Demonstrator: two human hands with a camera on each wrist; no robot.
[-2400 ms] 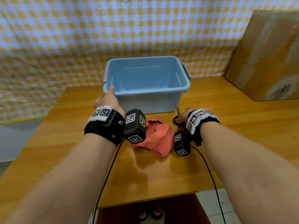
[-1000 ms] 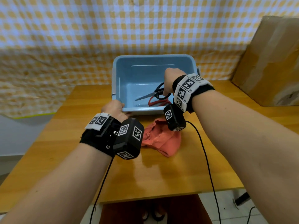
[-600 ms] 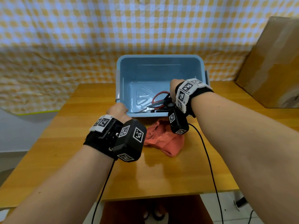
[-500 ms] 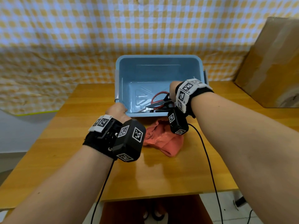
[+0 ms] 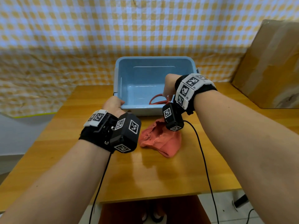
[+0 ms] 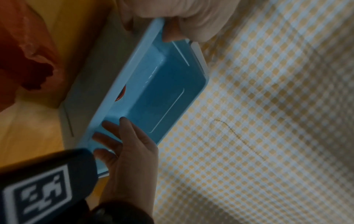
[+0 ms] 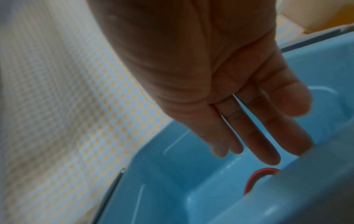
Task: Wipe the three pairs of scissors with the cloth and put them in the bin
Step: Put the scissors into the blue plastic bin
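Note:
The blue bin (image 5: pixel 145 75) stands at the back of the wooden table (image 5: pixel 161 175). My left hand (image 5: pixel 114 103) grips its near-left rim, thumb inside, as the left wrist view shows (image 6: pixel 172 18). My right hand (image 5: pixel 166 89) hovers over the bin's near-right part, fingers straight and pointing down, holding nothing (image 7: pixel 249 144). Below those fingers a red scissors handle (image 5: pixel 157 99) (image 7: pixel 262 174) lies on the bin floor. The near wall and my hand hide the rest of the scissors. The crumpled red cloth (image 5: pixel 161 139) lies on the table in front of the bin.
A large cardboard box (image 5: pixel 268 65) leans at the back right. A yellow checked sheet (image 5: pixel 80 38) hangs behind the table. Black cables (image 5: pixel 205 167) run from both wrist cameras over the table's front edge.
My right hand lifted black-handled scissors from the table, lowered them into the bin, let go and rose empty. The left hand kept its hold on the rim.

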